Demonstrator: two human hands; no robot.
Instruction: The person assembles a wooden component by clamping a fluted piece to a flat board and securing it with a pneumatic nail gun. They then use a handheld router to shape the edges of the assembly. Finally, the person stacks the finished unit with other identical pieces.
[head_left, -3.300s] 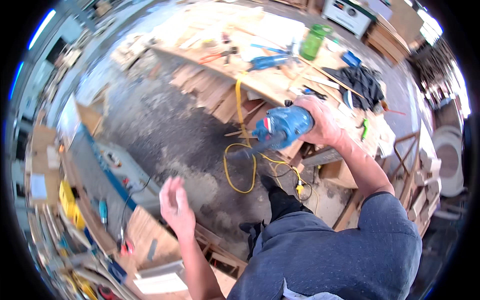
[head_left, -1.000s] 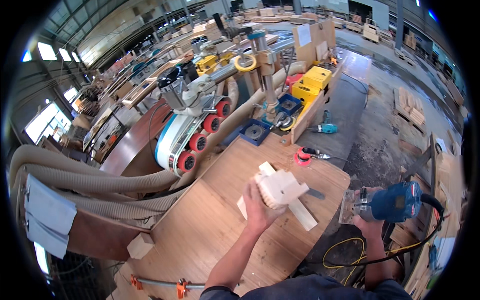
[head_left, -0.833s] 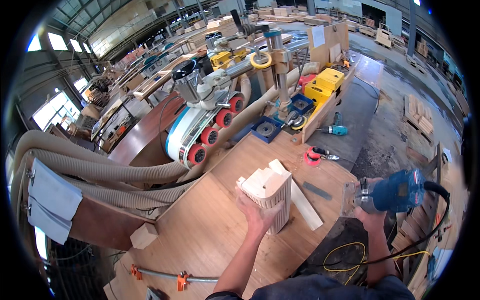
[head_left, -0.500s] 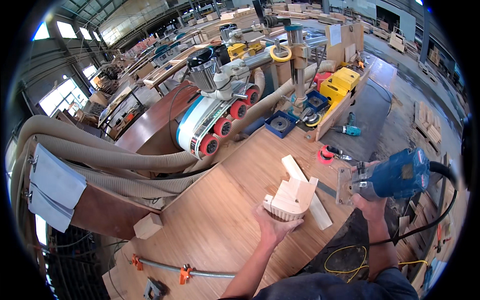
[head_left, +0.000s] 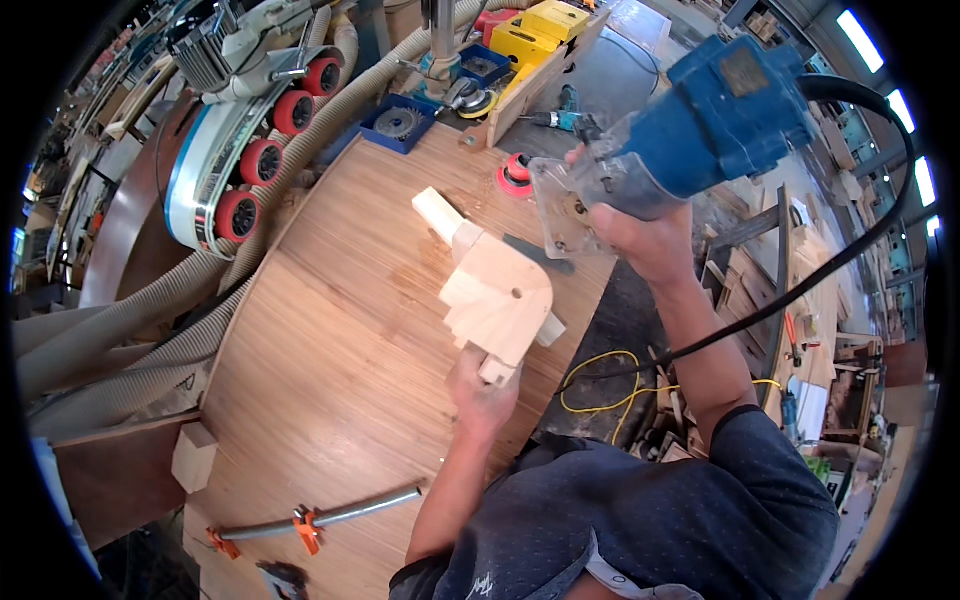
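In my right hand [head_left: 650,235] is a blue trim router [head_left: 725,120] with a clear base plate, its black cord trailing down to the right. The fingers wrap round its lower housing, and the base faces left toward the bench. My left hand [head_left: 482,395] grips the near end of a pale wooden block [head_left: 505,290], which has a rounded corner, a small hole and a stepped side. Beneath the block a wooden strip [head_left: 438,208] lies on the bench top [head_left: 340,320]. The router and the block are apart.
A red sander [head_left: 515,175] and a teal drill [head_left: 565,118] lie beyond the block. At far left stands a belt machine with red wheels [head_left: 262,162], beside ribbed hoses [head_left: 130,310]. A bar clamp with orange jaws [head_left: 305,525] rests near left. A yellow cord [head_left: 610,400] lies at right.
My view has swung right and down. The block has turned in my left hand, so its stepped side now faces left. The router appears higher and nearer, still in my right hand.
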